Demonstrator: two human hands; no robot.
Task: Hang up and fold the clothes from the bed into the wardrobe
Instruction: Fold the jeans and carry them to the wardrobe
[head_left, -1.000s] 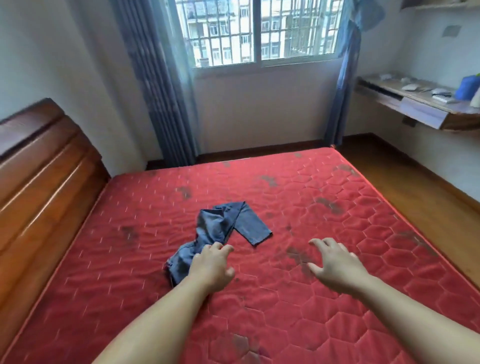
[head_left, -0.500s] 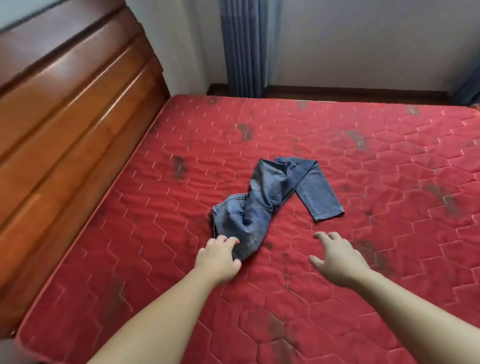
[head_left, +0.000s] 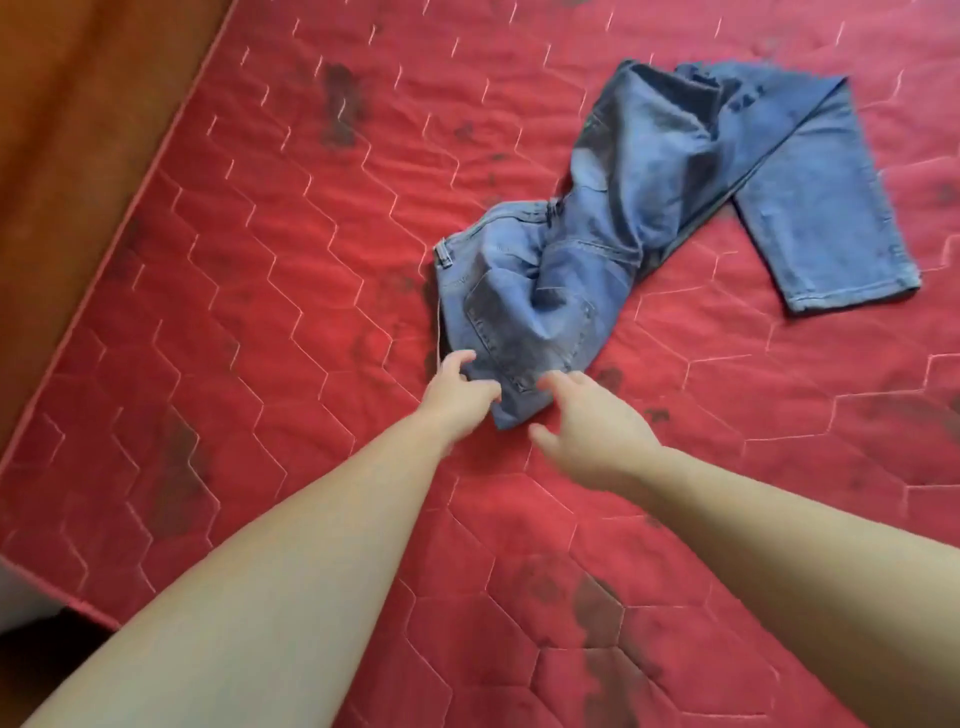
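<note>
The bed (head_left: 260, 322) carries crumpled jeans (head_left: 649, 208) mid-mattress, toward its far edge, waistband nearest. Soft, fairly heavy denim will likely sag, so the waistband looks the best hold. The left hand (head_left: 460, 392) pinches its corner; the right hand (head_left: 592, 431) hovers spread, holding nothing.

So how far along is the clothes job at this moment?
Done: nothing that shows; no wardrobe or hung clothes are in view. In hand: the blue jeans lie crumpled on the red mattress, and the left hand grips their waist end while the right hand reaches in beside it, fingers spread. Left: lifting the jeans, folding or hanging them, and putting them away.
</note>
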